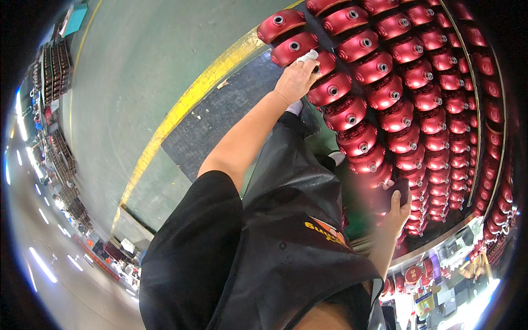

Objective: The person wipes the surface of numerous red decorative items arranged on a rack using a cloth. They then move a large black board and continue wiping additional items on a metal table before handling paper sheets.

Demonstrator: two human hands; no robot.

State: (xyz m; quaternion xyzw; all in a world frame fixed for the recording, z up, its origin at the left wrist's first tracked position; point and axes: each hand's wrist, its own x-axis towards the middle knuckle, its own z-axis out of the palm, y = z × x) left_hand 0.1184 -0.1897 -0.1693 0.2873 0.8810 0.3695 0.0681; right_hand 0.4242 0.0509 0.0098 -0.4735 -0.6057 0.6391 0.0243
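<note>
My left hand (297,80) reaches to the far end of the nearest row, fingers closed on a small white wad of cloth or paper (307,56). It presses at the neck of a glossy red rounded metal part (328,62). More red parts with the same threaded metal neck, such as this one (333,89), line up beside it. Lower right, my right hand (397,206) grips a dark, flat-sided block (400,190) close to the near parts of that row. The block is slightly blurred, so its kind is unclear.
Several rows of red parts (408,110) fill the right side, with a metal rail (474,110) running along them. A dark mat (214,115) and a yellow floor line (187,99) lie to the left. Stacked racks (56,69) stand far left.
</note>
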